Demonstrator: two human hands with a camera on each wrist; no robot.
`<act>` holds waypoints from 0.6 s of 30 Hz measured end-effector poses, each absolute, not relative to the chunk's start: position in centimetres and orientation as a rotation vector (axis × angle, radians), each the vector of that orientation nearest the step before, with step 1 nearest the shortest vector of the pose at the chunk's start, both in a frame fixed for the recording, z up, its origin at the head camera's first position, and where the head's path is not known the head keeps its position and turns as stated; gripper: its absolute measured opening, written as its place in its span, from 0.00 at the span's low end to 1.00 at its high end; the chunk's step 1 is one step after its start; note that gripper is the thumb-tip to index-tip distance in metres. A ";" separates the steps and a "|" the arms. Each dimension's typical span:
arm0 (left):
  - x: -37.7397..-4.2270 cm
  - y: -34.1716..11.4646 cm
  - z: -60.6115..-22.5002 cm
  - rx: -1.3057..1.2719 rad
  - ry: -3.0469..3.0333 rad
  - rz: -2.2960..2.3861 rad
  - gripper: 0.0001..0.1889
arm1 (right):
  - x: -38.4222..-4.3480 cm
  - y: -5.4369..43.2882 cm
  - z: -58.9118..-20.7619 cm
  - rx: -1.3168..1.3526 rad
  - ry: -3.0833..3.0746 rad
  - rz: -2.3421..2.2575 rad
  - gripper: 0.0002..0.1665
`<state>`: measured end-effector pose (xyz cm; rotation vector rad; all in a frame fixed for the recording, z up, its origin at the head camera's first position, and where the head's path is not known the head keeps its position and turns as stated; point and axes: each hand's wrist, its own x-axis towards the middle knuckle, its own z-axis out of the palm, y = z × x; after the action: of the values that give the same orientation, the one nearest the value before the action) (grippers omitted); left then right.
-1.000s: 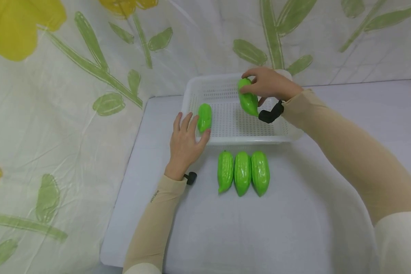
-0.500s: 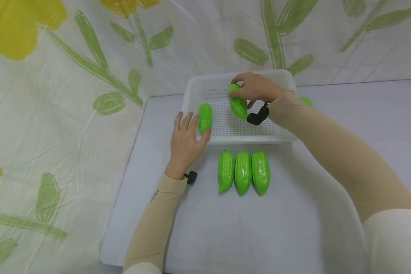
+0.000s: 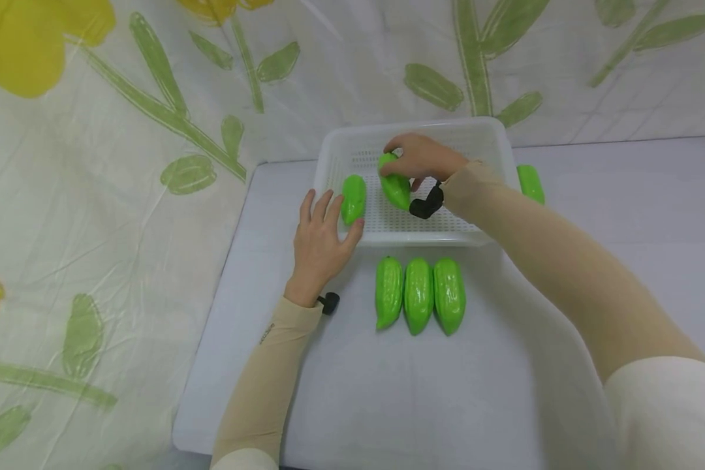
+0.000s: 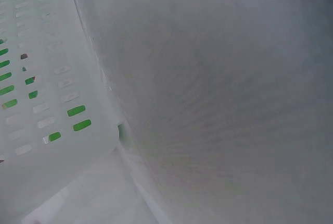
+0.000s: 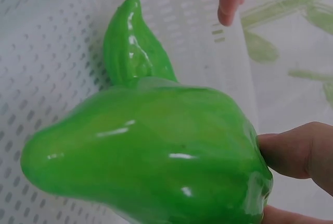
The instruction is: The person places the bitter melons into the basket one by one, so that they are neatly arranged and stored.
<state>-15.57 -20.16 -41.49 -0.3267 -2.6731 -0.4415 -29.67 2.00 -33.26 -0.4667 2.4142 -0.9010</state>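
My right hand [image 3: 424,158] pinches a glossy green bitter melon [image 3: 395,188] near its far end, over the inside of a white perforated plastic basket [image 3: 411,239]. In the right wrist view this melon [image 5: 151,151] fills the front, with the thumb [image 5: 291,151] against its blunt end. Another bitter melon [image 3: 354,199] lies inside the basket by its left wall. My left hand [image 3: 320,247] rests at the basket's front left corner, its fingers spread and fairly straight. The left wrist view shows the basket's slotted wall [image 4: 54,73], green showing through some slots.
Three more bitter melons [image 3: 419,295] lie side by side in front of the basket on the white table [image 3: 423,398]. One more melon [image 3: 530,183] lies just right of the basket, partly behind the right sleeve [image 3: 540,241]. A flower-printed curtain [image 3: 352,72] hangs behind.
My right hand has carried its bitter melon leftward and a little nearer, towards the melon in the basket. The melon right of the basket has come into view from behind the arm. Left hand stays put.
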 end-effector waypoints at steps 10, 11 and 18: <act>-15.6 -20.2 -41.5 -0.328 -2.668 -0.446 0.34 | -29.7 0.9 -34.1 -0.434 2.408 -0.922 0.40; -15.6 -20.2 -41.5 -0.328 -2.669 -0.448 0.34 | -29.7 0.8 -34.2 -0.427 2.399 -0.930 0.40; -15.5 -20.1 -41.4 -0.321 -2.677 -0.455 0.34 | -29.9 0.1 -35.5 -0.398 2.351 -0.926 0.42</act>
<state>-15.50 -20.11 -41.35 -0.3206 -2.6769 -0.4553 -29.86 0.05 -35.47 -0.3985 2.3507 -0.9259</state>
